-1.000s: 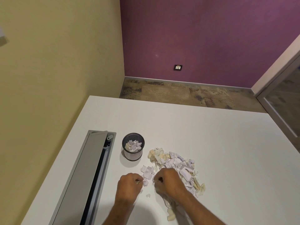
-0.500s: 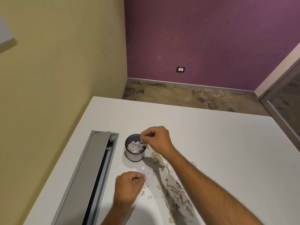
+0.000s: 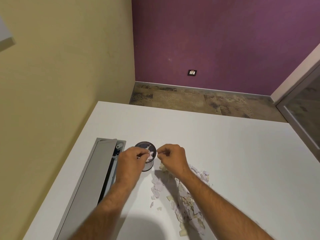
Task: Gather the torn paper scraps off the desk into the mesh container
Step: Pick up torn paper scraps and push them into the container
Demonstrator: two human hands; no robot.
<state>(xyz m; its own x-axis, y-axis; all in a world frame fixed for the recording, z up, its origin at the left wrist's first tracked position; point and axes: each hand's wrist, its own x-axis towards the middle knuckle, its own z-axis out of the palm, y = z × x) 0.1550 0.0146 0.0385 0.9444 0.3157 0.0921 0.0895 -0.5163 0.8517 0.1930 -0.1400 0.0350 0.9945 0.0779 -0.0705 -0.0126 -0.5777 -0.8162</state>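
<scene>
From my head camera, my left hand (image 3: 131, 161) hangs over the near rim of the mesh container (image 3: 145, 146), fingers curled in, thumb and fingertips pinching a small pale lilac scrap (image 3: 150, 154) above its mouth. My right hand (image 3: 172, 157) sits just right of the rim, fingers curled with thumb and forefinger tips pressed together; whether they hold paper I cannot tell. The container is a small round cup of dark wire mesh, standing upright on the smooth white desk (image 3: 225, 153) with scraps inside. The remaining torn paper scraps (image 3: 187, 201), lilac and cream with ragged edges, lie strewn under my right forearm. Any writing on them is too small to read. A long grey metal cable tray (image 3: 97, 174) lies left of the container.
</scene>
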